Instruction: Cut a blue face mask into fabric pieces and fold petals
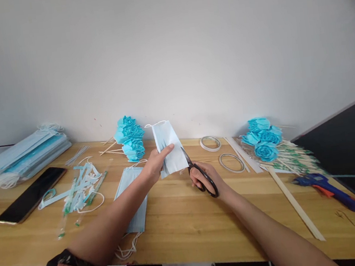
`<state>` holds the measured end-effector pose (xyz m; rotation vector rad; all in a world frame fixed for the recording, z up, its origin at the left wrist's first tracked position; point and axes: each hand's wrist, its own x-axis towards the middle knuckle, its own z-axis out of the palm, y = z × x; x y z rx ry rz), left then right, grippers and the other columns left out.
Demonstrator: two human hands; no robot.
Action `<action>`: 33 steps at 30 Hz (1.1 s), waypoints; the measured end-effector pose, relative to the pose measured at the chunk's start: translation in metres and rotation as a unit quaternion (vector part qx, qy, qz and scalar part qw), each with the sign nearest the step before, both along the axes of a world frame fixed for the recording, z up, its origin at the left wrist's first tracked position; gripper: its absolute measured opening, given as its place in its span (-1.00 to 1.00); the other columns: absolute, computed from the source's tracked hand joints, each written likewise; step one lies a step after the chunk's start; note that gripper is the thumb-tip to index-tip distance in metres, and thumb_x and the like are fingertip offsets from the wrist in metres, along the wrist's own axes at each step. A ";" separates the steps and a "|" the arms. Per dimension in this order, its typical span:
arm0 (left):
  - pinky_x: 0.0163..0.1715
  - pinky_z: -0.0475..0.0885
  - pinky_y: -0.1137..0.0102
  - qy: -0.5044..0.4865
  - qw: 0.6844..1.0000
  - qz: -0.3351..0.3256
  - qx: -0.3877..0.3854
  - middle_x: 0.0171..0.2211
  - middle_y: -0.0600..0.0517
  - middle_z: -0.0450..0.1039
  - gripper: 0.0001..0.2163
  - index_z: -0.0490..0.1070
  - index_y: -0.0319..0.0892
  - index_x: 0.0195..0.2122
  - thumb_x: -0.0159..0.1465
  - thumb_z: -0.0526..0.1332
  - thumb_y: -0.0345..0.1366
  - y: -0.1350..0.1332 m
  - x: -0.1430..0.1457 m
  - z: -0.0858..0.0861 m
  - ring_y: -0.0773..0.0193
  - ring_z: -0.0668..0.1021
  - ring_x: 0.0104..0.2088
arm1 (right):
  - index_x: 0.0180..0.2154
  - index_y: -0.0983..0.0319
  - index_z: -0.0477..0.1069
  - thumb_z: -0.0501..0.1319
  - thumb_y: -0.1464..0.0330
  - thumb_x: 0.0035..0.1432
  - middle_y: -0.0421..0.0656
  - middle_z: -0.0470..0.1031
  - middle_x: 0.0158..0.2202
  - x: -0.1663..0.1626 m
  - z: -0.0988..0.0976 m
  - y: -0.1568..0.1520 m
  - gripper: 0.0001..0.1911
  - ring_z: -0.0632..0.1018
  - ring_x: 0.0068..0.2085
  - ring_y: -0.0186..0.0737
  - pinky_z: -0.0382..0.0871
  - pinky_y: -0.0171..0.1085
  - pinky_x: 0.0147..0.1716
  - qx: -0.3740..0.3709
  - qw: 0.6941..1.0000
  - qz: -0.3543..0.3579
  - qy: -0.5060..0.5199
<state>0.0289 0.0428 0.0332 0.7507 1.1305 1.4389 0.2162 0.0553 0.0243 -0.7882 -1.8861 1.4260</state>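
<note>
My left hand [156, 163] pinches a light blue face mask [168, 146] and holds it upright above the wooden table [189, 223]. My right hand [207, 177] has its fingers through the black handles of scissors [198, 171]. The blades touch the mask's right edge. More flat masks [132, 195] lie on the table under my left forearm.
A stack of masks [23, 155] and a black phone [31, 194] lie at the left, with cut strips and ear loops [79, 191] beside them. Blue mask roses [130, 138] on sticks, two tape rolls [210, 143], another rose bunch [263, 139] and a blue glue gun [331, 191] sit along the back and right.
</note>
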 end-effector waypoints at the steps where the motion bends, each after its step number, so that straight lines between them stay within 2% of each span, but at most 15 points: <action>1: -0.36 0.50 0.35 0.003 1.000 0.002 -0.004 -0.29 -0.10 0.58 -0.53 0.51 -0.28 -0.19 0.00 0.40 -0.02 0.000 0.000 0.000 0.14 0.60 -0.33 | -0.48 0.23 0.30 0.11 -0.04 0.14 -0.32 0.18 -0.68 0.000 0.000 0.000 -0.54 0.24 -0.66 -0.41 0.31 -0.32 -0.57 0.002 1.000 0.000 0.002; 11: -0.36 0.50 0.36 -0.004 0.999 0.045 -0.008 -0.33 -0.10 0.59 -0.59 0.53 -0.30 -0.29 -0.10 0.46 -0.14 0.000 0.003 0.000 0.19 0.58 -0.39 | -0.49 0.22 0.28 0.12 -0.03 0.14 -0.33 0.19 -0.67 0.002 -0.003 0.002 -0.55 0.24 -0.67 -0.43 0.32 -0.32 -0.56 -0.004 1.000 0.005 0.001; 24: -0.40 0.53 0.37 -0.012 0.998 0.059 -0.013 -0.36 -0.10 0.60 -0.61 0.51 -0.31 -0.28 -0.09 0.46 -0.19 -0.003 0.006 0.004 0.18 0.60 -0.40 | -0.52 0.22 0.26 0.13 -0.03 0.14 -0.31 0.21 -0.67 0.001 -0.003 0.002 -0.53 0.25 -0.68 -0.43 0.25 -0.34 -0.61 -0.007 1.000 -0.006 -0.005; 33: -0.40 0.53 0.38 -0.009 0.998 0.061 -0.014 -0.35 -0.10 0.60 -0.62 0.51 -0.31 -0.28 -0.07 0.46 -0.19 -0.001 0.005 0.001 0.19 0.60 -0.40 | -0.53 0.21 0.25 0.15 -0.01 0.13 -0.34 0.17 -0.68 0.001 -0.004 0.001 -0.55 0.24 -0.69 -0.44 0.27 -0.35 -0.62 -0.025 1.000 -0.016 0.002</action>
